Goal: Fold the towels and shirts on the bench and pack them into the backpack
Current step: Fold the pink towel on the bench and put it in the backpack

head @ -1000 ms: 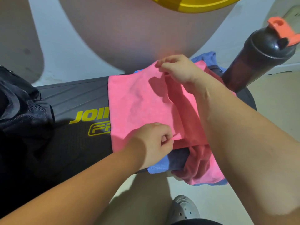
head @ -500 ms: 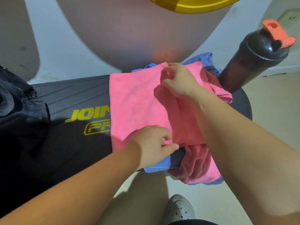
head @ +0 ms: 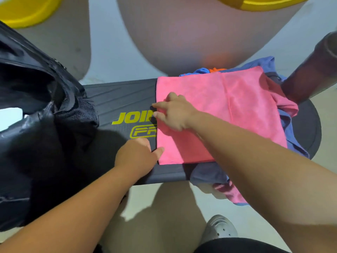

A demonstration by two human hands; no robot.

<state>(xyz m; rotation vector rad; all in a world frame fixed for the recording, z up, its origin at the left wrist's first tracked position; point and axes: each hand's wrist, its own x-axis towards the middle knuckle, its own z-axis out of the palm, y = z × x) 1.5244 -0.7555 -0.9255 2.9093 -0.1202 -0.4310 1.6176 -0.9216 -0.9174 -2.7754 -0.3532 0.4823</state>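
Currently the pink towel [head: 218, 114] is lying flat on the bench [head: 120, 95], over a blue shirt [head: 207, 173]. Right hand [head: 175, 114] is pressing on the towel's left edge, fingers spread open. Left hand [head: 136, 156] is sitting at the towel's near-left corner, fingers loosely extended, thumb touching the cloth. Backpack [head: 40, 115] is sitting open left of the towel.

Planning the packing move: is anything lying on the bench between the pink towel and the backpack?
Nothing visible does. The bench is bare between the pink towel and the backpack; only the left hand sits at the towel's near left edge.
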